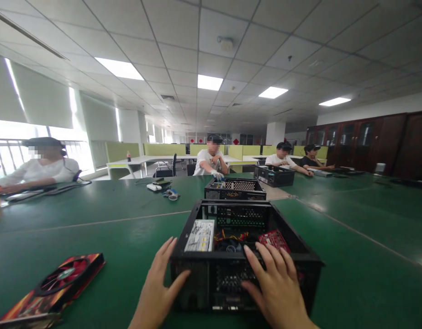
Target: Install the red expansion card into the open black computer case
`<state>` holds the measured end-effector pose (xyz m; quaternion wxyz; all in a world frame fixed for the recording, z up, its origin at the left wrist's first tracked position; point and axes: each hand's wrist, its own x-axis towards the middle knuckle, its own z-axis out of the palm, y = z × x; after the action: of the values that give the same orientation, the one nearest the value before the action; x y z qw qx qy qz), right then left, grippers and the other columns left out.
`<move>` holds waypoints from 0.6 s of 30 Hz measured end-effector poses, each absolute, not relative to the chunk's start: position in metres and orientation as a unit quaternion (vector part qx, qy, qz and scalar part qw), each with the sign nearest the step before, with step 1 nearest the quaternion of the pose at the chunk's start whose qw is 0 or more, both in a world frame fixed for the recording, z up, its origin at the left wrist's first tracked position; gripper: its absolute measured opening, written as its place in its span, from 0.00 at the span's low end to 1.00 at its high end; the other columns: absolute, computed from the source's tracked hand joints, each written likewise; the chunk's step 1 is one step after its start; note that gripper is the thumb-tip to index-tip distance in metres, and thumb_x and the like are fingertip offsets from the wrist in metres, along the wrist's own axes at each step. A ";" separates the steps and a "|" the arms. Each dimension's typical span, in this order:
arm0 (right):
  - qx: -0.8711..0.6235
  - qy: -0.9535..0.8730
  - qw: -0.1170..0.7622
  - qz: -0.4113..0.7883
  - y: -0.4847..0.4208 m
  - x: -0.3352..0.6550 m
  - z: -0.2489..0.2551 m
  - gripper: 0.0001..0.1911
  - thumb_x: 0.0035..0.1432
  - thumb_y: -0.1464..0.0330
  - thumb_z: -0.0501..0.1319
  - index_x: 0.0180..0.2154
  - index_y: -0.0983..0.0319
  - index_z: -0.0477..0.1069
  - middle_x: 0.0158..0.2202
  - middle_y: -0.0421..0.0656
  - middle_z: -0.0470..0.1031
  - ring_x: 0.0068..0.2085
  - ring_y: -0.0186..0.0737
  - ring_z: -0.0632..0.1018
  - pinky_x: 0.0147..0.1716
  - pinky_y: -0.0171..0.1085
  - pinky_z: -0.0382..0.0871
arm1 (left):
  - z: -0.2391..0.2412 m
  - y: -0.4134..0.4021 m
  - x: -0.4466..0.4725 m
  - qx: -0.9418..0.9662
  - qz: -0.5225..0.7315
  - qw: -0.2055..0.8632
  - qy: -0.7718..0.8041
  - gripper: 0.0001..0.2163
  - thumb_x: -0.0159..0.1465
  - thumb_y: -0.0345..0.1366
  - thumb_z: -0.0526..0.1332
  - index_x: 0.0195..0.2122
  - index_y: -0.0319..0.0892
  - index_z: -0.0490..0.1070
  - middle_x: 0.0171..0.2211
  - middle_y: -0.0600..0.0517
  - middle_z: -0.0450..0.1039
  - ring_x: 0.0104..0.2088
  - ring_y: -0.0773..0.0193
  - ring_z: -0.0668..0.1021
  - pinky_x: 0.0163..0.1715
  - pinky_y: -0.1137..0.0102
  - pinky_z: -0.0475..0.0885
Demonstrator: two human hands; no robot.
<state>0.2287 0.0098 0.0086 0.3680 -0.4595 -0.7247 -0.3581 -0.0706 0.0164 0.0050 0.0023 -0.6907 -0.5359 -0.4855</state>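
An open black computer case [193, 285] lies in front of me on the green table. My left hand [159, 278] is at its near left corner, fingers along the side and thumb on the near face. Over the near top rim bend the fingers of my right hand [276, 278], with the thumb against the near face. Inside the case, a white-labelled power supply [200, 235] sits at the left and a red circuit board [274, 239] at the right. Between them are a dark fan [229, 246] and coloured cables [233, 236]. My right fingers hide part of the interior.
At the near left lies a red and black graphics card [65, 278]. Another open case [234, 189] stands just beyond mine, with a gloved co-worker's hand [217, 175] at it. A third case [274, 176] is farther right. Several people sit around the green table [129, 237].
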 end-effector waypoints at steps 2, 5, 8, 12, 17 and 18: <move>-0.493 -0.714 0.374 -0.326 0.042 0.214 0.011 0.34 0.54 0.48 0.60 0.61 0.47 0.59 0.56 0.42 0.69 0.56 0.48 0.66 0.61 0.50 0.48 | -0.002 0.038 -0.057 -0.635 -0.498 -0.042 -0.589 0.31 0.62 0.49 0.54 0.61 0.37 0.55 0.60 0.38 0.60 0.62 0.48 0.62 0.63 0.50 0.55; -0.508 -0.722 0.351 -0.312 0.082 0.206 0.012 0.34 0.56 0.49 0.59 0.62 0.48 0.58 0.56 0.43 0.68 0.57 0.49 0.64 0.61 0.50 0.49 | -0.028 0.049 -0.038 -0.596 -0.466 -0.127 -0.641 0.38 0.60 0.49 0.53 0.65 0.28 0.46 0.63 0.33 0.54 0.64 0.46 0.59 0.63 0.52 0.56; -0.521 -0.737 0.310 -0.299 0.113 0.214 0.014 0.33 0.59 0.50 0.56 0.63 0.50 0.56 0.57 0.45 0.66 0.57 0.51 0.63 0.61 0.51 0.48 | -0.052 0.041 -0.026 -0.620 -0.339 -0.203 -0.677 0.41 0.58 0.49 0.53 0.66 0.27 0.45 0.67 0.34 0.45 0.66 0.43 0.54 0.63 0.51 0.54; -0.545 -0.758 0.234 -0.272 0.157 0.222 0.028 0.32 0.62 0.52 0.51 0.65 0.50 0.50 0.59 0.47 0.62 0.60 0.51 0.60 0.62 0.49 0.46 | -0.048 0.024 -0.015 -0.673 -0.195 -0.236 -0.673 0.39 0.54 0.48 0.58 0.66 0.38 0.51 0.68 0.42 0.43 0.67 0.44 0.50 0.64 0.51 0.49; -0.668 -0.719 0.137 -0.136 0.228 0.178 0.074 0.35 0.61 0.62 0.55 0.67 0.60 0.46 0.66 0.56 0.50 0.65 0.59 0.52 0.62 0.57 0.39 | -0.018 0.023 -0.004 -0.689 -0.100 -0.222 -0.683 0.39 0.56 0.51 0.56 0.66 0.38 0.51 0.68 0.42 0.43 0.68 0.46 0.47 0.65 0.51 0.46; -0.678 -0.713 0.133 -0.116 0.235 0.160 0.083 0.35 0.61 0.64 0.55 0.66 0.65 0.47 0.66 0.62 0.49 0.65 0.63 0.52 0.60 0.61 0.40 | -0.016 0.023 -0.004 -0.694 -0.081 -0.222 -0.680 0.39 0.57 0.52 0.55 0.66 0.37 0.50 0.68 0.42 0.42 0.68 0.46 0.47 0.65 0.51 0.46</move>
<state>0.1603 0.2353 0.0831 0.1335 -0.6782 -0.7133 -0.1160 -0.0036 0.0233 -0.0161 -0.2222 -0.6942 -0.6798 -0.0813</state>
